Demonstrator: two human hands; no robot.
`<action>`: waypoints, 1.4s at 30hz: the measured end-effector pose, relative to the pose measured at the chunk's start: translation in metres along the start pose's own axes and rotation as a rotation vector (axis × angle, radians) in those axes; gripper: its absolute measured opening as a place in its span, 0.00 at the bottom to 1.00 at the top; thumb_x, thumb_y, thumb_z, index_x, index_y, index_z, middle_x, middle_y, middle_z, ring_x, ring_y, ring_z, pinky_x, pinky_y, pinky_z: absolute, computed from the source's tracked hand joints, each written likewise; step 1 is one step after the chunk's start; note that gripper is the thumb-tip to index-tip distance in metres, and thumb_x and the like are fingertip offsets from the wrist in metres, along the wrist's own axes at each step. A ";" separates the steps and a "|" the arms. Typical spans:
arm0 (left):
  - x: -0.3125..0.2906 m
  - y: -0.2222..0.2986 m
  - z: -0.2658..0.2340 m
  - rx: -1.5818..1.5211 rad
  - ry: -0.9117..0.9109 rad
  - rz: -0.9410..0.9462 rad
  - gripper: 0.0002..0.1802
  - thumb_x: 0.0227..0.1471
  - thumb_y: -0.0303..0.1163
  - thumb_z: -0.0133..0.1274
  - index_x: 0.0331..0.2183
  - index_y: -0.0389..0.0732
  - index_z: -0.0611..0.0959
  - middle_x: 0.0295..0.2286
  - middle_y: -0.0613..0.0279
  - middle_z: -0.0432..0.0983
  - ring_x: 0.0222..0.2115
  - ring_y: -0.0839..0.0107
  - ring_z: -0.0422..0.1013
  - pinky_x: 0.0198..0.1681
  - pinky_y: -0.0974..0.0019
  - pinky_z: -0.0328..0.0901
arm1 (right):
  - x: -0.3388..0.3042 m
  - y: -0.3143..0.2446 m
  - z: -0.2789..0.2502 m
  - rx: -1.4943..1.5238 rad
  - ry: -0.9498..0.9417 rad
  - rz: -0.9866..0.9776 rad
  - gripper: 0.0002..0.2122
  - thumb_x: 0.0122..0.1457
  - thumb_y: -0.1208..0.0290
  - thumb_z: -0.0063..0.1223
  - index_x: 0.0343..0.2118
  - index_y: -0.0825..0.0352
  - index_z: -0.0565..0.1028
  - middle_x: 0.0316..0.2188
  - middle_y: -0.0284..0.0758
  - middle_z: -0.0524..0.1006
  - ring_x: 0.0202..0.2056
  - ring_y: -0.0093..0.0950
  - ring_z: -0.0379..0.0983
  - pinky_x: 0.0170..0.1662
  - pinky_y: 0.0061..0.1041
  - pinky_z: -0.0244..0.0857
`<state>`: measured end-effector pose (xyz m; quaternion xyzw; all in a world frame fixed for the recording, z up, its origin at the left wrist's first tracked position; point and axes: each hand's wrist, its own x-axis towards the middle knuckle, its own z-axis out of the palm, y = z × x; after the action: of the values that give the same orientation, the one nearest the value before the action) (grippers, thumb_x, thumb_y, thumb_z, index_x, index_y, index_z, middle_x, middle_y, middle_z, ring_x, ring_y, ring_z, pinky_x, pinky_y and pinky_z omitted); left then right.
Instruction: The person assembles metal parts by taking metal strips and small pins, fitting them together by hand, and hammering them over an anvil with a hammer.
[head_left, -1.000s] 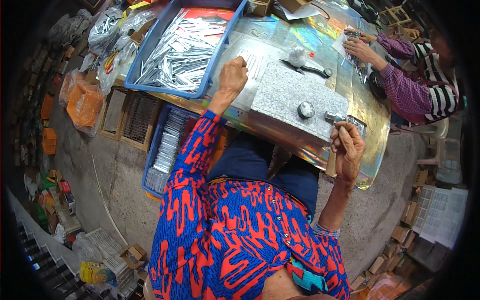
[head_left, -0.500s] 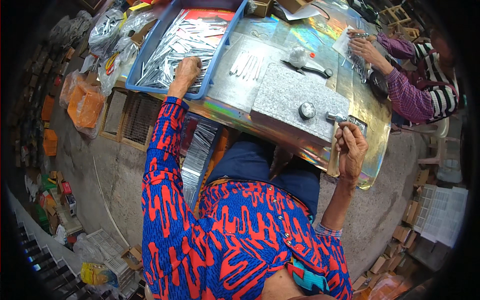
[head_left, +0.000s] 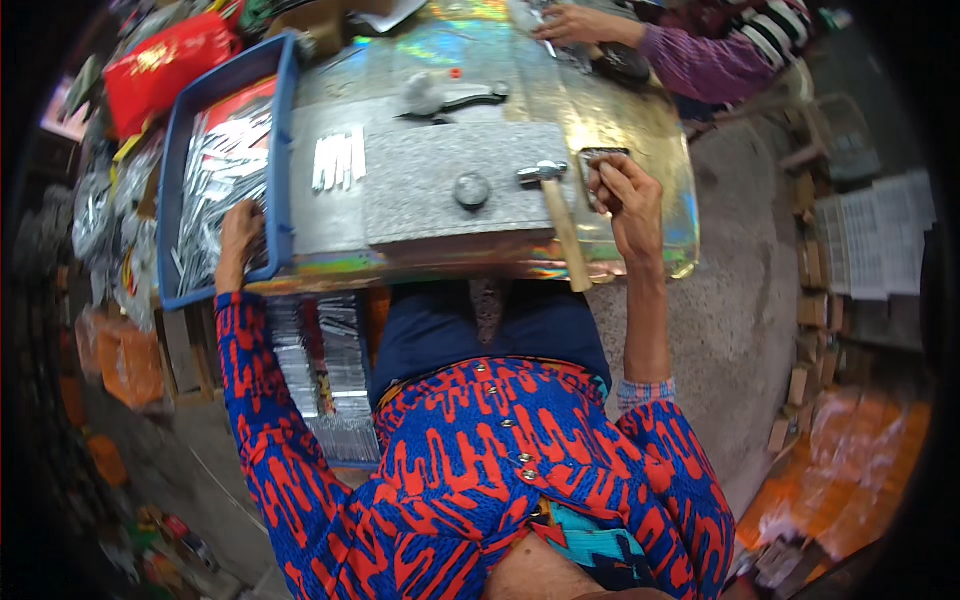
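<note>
My left hand (head_left: pixel 240 238) reaches over the near edge of a blue plastic tray (head_left: pixel 284 150), fingers curled down among thin silvery metal strips (head_left: pixel 215 160). What they grip is hidden. My right hand (head_left: pixel 628 200) is raised at the near side of a small dark dish (head_left: pixel 605 153), thumb and fingers pinched together; anything between them is too small to name. Left of it a hammer (head_left: pixel 566 235) lies with its metal head on a grey speckled stone block (head_left: pixel 415 170) and its wooden handle over the table edge. A round dark-rimmed metal piece (head_left: pixel 472 190) sits on the block.
Several pale strips (head_left: pixel 340 160) lie in a row left of the block. Black-handled pliers (head_left: pixel 470 97) and a clear plastic bundle (head_left: pixel 422 92) lie behind it. A co-worker's arm (head_left: pixel 690 55) is at far right. Another tray of metal strips (head_left: pixel 325 350) stands below the table edge.
The view has swung to the right. My right hand has shifted away from the hammer, toward the dark dish. My left hand stays in the blue tray near its front edge.
</note>
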<state>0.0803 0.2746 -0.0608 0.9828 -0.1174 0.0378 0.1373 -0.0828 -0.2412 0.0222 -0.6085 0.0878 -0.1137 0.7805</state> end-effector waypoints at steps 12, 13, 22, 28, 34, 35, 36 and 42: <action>-0.006 -0.019 0.001 0.266 0.148 0.161 0.03 0.42 0.24 0.42 0.23 0.35 0.70 0.22 0.47 0.67 0.27 0.48 0.65 0.30 0.52 0.58 | 0.070 0.079 -0.100 -1.016 0.303 -0.122 0.11 0.46 0.73 0.41 0.30 0.69 0.74 0.25 0.44 0.75 0.30 0.38 0.73 0.35 0.32 0.64; -0.009 -0.012 -0.008 0.269 0.114 0.098 0.03 0.42 0.24 0.42 0.24 0.34 0.70 0.23 0.46 0.68 0.28 0.47 0.65 0.30 0.51 0.58 | 0.070 0.081 -0.100 -1.010 0.290 -0.140 0.10 0.46 0.72 0.41 0.29 0.69 0.74 0.26 0.46 0.75 0.31 0.43 0.72 0.36 0.35 0.64; -0.041 0.003 -0.041 -1.115 0.174 -0.333 0.08 0.51 0.31 0.45 0.30 0.35 0.73 0.22 0.59 0.71 0.20 0.77 0.63 0.22 0.71 0.61 | 0.067 0.087 -0.101 -1.138 0.297 -0.238 0.09 0.47 0.72 0.43 0.28 0.70 0.73 0.26 0.47 0.74 0.30 0.45 0.71 0.35 0.38 0.64; -0.074 0.108 -0.057 -1.715 0.114 -0.307 0.10 0.54 0.31 0.43 0.36 0.35 0.71 0.25 0.60 0.68 0.19 0.79 0.61 0.19 0.78 0.58 | 0.071 0.093 -0.102 -1.225 0.273 -0.350 0.06 0.47 0.73 0.46 0.28 0.68 0.72 0.26 0.45 0.73 0.28 0.43 0.70 0.32 0.37 0.63; -0.091 0.170 -0.057 -1.907 -0.143 -0.264 0.10 0.55 0.30 0.42 0.37 0.35 0.70 0.23 0.60 0.66 0.18 0.79 0.60 0.18 0.77 0.61 | 0.073 0.091 -0.102 -1.331 0.197 -0.437 0.04 0.49 0.76 0.45 0.28 0.68 0.69 0.26 0.45 0.71 0.28 0.43 0.69 0.31 0.37 0.62; -0.091 0.180 -0.059 -1.934 -0.182 -0.248 0.10 0.54 0.30 0.43 0.37 0.35 0.69 0.23 0.60 0.66 0.19 0.79 0.62 0.19 0.76 0.63 | 0.074 0.091 -0.104 -1.385 0.165 -0.462 0.04 0.49 0.77 0.44 0.29 0.68 0.67 0.25 0.45 0.70 0.27 0.44 0.69 0.30 0.38 0.62; -0.090 0.187 -0.057 -1.935 -0.188 -0.246 0.10 0.54 0.30 0.43 0.37 0.35 0.69 0.23 0.60 0.66 0.19 0.79 0.62 0.19 0.76 0.63 | 0.074 0.090 -0.107 -1.388 0.170 -0.460 0.04 0.49 0.77 0.44 0.29 0.68 0.67 0.25 0.45 0.70 0.27 0.44 0.69 0.30 0.38 0.62; -0.096 0.221 -0.062 -1.893 -0.276 -0.171 0.13 0.50 0.26 0.48 0.38 0.34 0.68 0.24 0.59 0.67 0.21 0.77 0.66 0.22 0.72 0.68 | 0.081 0.091 -0.102 -1.528 0.041 -0.525 0.03 0.50 0.77 0.40 0.27 0.69 0.63 0.22 0.48 0.67 0.24 0.47 0.67 0.26 0.40 0.62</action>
<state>-0.0684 0.1063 0.0460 0.4657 -0.0423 -0.1989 0.8612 -0.0270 -0.3372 -0.0912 -0.9724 0.0099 -0.2129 0.0949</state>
